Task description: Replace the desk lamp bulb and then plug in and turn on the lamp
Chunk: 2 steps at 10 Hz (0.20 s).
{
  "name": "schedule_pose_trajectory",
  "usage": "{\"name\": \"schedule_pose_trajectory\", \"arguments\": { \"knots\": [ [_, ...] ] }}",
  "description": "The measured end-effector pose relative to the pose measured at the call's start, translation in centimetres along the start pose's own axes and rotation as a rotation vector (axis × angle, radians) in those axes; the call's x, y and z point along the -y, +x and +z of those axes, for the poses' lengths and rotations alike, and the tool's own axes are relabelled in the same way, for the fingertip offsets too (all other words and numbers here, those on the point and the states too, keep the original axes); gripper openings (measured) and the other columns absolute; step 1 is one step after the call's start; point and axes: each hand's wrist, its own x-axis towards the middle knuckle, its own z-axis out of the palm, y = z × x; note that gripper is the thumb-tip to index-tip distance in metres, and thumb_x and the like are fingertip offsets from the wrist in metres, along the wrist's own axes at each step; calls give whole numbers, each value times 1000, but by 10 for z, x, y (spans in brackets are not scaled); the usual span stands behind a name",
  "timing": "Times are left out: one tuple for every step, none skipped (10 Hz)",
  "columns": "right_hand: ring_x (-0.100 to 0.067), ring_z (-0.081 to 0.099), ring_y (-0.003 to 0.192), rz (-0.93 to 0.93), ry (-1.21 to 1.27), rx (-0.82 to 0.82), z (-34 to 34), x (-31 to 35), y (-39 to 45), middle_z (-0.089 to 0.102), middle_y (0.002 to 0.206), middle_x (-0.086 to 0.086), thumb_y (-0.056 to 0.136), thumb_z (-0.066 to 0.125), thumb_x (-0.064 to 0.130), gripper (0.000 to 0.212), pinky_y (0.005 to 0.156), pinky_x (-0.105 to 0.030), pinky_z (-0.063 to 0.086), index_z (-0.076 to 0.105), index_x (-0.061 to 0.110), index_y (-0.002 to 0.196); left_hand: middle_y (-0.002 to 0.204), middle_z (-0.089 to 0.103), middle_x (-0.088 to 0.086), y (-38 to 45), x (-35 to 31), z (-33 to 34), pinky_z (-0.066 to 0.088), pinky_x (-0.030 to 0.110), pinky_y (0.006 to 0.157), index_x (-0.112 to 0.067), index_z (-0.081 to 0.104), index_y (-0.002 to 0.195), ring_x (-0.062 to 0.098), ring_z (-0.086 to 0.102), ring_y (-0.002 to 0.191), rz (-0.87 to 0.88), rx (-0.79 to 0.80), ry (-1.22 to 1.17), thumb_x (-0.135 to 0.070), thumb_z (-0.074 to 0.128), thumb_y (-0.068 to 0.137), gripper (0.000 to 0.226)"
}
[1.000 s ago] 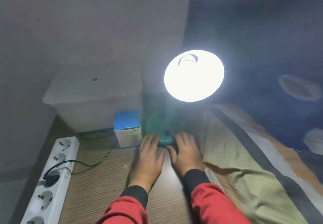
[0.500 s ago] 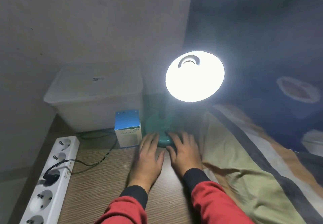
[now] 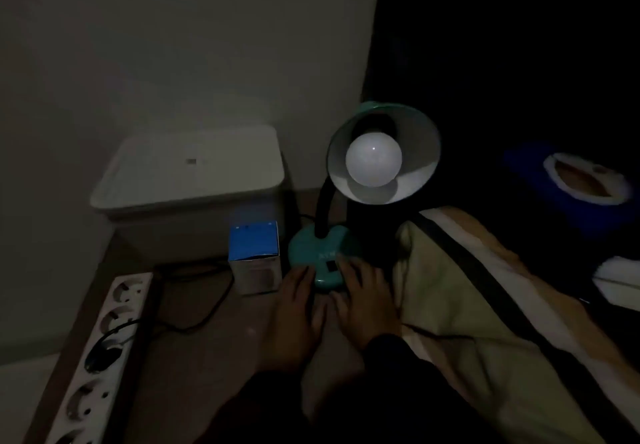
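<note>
The teal desk lamp [image 3: 320, 249] stands on the wooden desk, its shade tilted toward me. A round white bulb [image 3: 374, 159] sits in the shade and is dark. My left hand [image 3: 294, 312] lies flat on the desk, fingertips at the left front of the lamp base. My right hand [image 3: 363, 301] rests at the base's right front, fingers beside the black switch [image 3: 331, 266]. A black plug [image 3: 102, 353] sits in the white power strip [image 3: 100, 350] at the left, its cable running toward the lamp. The room is dim.
A blue and white bulb box [image 3: 254, 260] stands just left of the lamp base. Behind it is a white lidded container [image 3: 190, 180] against the wall. A beige striped blanket [image 3: 485, 322] covers the right side. A blue object [image 3: 571, 187] lies far right.
The lamp was lit in both earlier frames and is now off, leaving the scene dark. Both hands stay at the lamp base, barely moved.
</note>
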Motion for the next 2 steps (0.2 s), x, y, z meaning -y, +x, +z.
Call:
{"name": "schedule_pose_trajectory", "arguments": {
  "knots": [
    [-26, 61, 100, 5, 68, 2, -7, 1, -13, 61, 123, -6, 72, 50, 38, 65, 82, -37, 57, 34, 26, 134, 149, 37, 0, -4, -5, -5, 19, 14, 113, -14, 40, 141, 7, 31, 138, -30, -19, -39, -17, 56, 91, 53],
    [-25, 66, 105, 7, 66, 67, -8, 5, -31, 61, 126, -7, 66, 58, 35, 73, 83, -33, 58, 34, 28, 135, 144, 43, 2, -18, -10, -14, 17, 7, 108, -13, 48, 135, 10, 38, 135, -98, -40, -78, -11, 56, 89, 46]
  ]
}}
